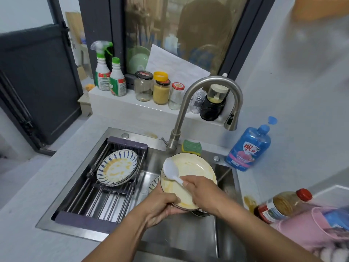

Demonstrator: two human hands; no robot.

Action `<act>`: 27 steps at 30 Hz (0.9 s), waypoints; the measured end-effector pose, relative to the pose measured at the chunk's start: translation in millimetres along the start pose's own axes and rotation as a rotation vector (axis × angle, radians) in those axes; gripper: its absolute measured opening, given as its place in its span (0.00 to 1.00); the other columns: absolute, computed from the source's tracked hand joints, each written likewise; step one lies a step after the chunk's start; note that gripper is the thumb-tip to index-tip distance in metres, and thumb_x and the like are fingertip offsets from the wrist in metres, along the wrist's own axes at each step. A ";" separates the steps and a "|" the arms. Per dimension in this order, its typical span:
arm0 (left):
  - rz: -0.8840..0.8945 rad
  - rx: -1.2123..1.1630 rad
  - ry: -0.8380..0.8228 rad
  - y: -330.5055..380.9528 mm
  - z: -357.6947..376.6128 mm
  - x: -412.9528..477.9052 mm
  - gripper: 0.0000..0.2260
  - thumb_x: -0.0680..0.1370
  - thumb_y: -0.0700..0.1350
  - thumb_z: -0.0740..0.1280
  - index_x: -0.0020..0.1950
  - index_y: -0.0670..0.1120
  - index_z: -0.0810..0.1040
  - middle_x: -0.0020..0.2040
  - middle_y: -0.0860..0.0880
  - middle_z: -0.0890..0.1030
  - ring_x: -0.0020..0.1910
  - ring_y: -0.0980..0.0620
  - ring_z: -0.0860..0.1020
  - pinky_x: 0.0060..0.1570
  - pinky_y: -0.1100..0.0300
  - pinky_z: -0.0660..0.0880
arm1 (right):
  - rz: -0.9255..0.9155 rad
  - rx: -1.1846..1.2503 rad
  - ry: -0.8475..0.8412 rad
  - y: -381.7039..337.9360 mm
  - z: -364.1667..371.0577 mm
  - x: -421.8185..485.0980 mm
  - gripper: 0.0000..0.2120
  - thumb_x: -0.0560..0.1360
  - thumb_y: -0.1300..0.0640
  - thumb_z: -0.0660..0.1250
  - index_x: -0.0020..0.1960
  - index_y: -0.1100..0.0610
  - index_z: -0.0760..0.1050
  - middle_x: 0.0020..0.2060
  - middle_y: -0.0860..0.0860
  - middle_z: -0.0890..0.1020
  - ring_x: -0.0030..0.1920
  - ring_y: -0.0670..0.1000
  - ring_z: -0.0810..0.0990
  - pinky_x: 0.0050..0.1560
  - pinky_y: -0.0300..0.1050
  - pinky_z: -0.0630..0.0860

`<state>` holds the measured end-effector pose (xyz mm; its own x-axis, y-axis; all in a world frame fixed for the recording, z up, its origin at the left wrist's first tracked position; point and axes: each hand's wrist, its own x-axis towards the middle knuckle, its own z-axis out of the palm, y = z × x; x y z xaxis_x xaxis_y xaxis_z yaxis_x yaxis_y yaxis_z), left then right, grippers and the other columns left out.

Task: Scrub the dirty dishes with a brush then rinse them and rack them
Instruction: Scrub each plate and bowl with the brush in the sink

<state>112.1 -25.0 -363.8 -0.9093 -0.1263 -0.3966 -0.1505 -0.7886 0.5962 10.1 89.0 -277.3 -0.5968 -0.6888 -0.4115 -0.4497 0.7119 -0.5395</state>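
My left hand [162,205] grips the near rim of a cream plate [196,167] smeared with yellow residue, tilted over the steel sink [181,235]. My right hand [202,191] holds a white brush [171,170] by its handle, its head pressed on the plate's upper left part. More dishes lie in the sink under the plate, mostly hidden. A blue-patterned plate [118,168] with yellow stains rests on the purple-framed rack [90,203] across the sink's left side, stacked on another plate.
The curved faucet [211,82] arches over the sink's back. A green-yellow sponge [191,147] lies behind the plate. A blue soap bottle [249,146] stands at the right; a red-capped bottle [283,205] and pink cloth [309,229] lie nearer. Jars and spray bottles line the sill.
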 end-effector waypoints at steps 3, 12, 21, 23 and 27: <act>-0.038 0.059 -0.034 1.1 -10.6 -0.8 0.32 0.73 0.19 0.58 0.71 0.43 0.72 0.62 0.34 0.81 0.59 0.33 0.82 0.45 0.37 0.82 | -0.032 -0.188 -0.027 4.2 -6.0 -5.7 0.16 0.84 0.44 0.57 0.70 0.37 0.73 0.57 0.45 0.82 0.51 0.46 0.80 0.52 0.43 0.74; 0.040 -0.008 0.112 1.2 -22.8 3.3 0.26 0.77 0.36 0.71 0.73 0.48 0.70 0.66 0.39 0.80 0.59 0.33 0.82 0.45 0.30 0.80 | 0.087 -0.798 0.109 26.1 -47.9 -9.7 0.16 0.83 0.54 0.58 0.67 0.38 0.69 0.58 0.52 0.81 0.56 0.58 0.82 0.51 0.50 0.78; 0.027 -0.132 0.197 1.4 -13.6 11.9 0.27 0.82 0.63 0.56 0.71 0.45 0.71 0.61 0.36 0.83 0.57 0.32 0.83 0.52 0.27 0.78 | 0.019 -0.350 -0.117 11.7 3.1 -23.7 0.16 0.84 0.46 0.58 0.69 0.43 0.75 0.64 0.49 0.80 0.63 0.55 0.77 0.62 0.48 0.74; 0.058 -0.115 0.182 3.9 -20.6 10.2 0.26 0.82 0.63 0.55 0.73 0.47 0.71 0.62 0.39 0.83 0.58 0.33 0.82 0.53 0.25 0.76 | 0.073 -0.516 -0.088 26.9 -6.1 -25.5 0.13 0.83 0.48 0.58 0.66 0.42 0.74 0.60 0.48 0.81 0.60 0.56 0.79 0.58 0.51 0.77; 0.051 -0.028 0.143 4.4 -17.8 8.0 0.24 0.81 0.63 0.58 0.75 0.54 0.68 0.66 0.44 0.81 0.59 0.37 0.83 0.52 0.27 0.77 | 0.154 -0.645 0.097 46.5 -28.0 -22.3 0.15 0.81 0.55 0.58 0.64 0.39 0.70 0.57 0.50 0.81 0.56 0.58 0.81 0.53 0.51 0.78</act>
<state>111.1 -40.2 -376.7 -0.8507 -0.2491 -0.4629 -0.0930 -0.7954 0.5989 -16.1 141.3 -272.6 -0.7292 -0.5790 -0.3648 -0.6441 0.7608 0.0798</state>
